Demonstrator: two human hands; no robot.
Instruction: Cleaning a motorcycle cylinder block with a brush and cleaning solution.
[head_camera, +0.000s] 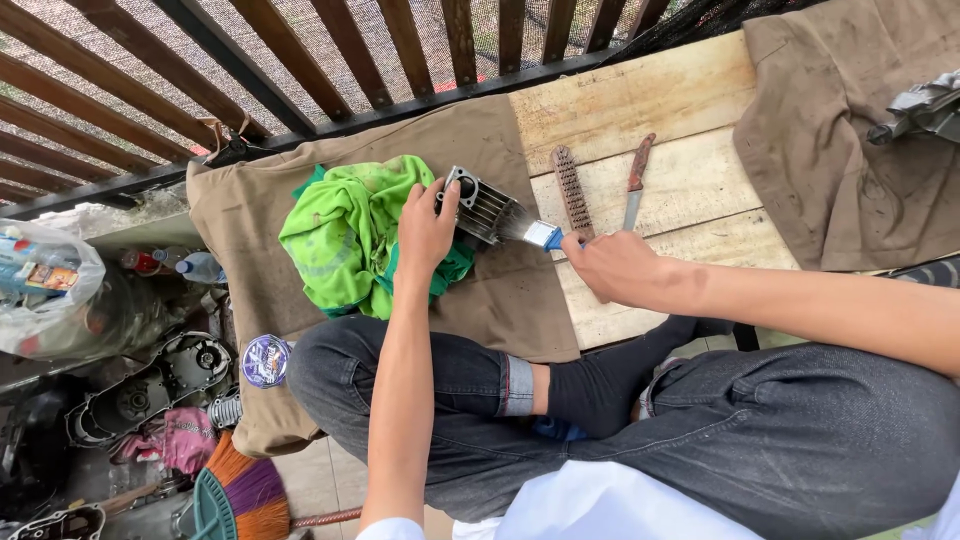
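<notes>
Sitting cross-legged on a pale wooden plank platform (640, 100), the person wore dark jeans w/ rolled cuffs. A brown canvas cloth (270, 220) lay spread over the platform's left part, reaching from the dark slatted railing (300, 60) at the far side to the knees at the near side. A 2nd brown cloth (830, 150) covered the far right corner, w/ a grey metal part (925, 108) on it at the right edge.

A crumpled bright green rag (340, 235) sat mid-cloth. Just right of it lay a finned grey metal engine cylinder (478, 205), resting on the brown cloth and touching the rag. The left hand (425, 228) was clasped over the cylinder's near-left end, fingers curled onto it. The right hand (610, 265) gripped the handle of a small paintbrush w/ a blue ferrule (540, 235), bristles against the cylinder's right end.

Right of the cylinder, on bare planks, lay a rusty wire brush (572, 190) and, beside it, a knife w/ a reddish handle (635, 180).

Near left, off the platform: a broom w/ orange and purple bristles (245, 495), a metal engine cover (150, 385), a round blue-lidded tin (265, 360).
</notes>
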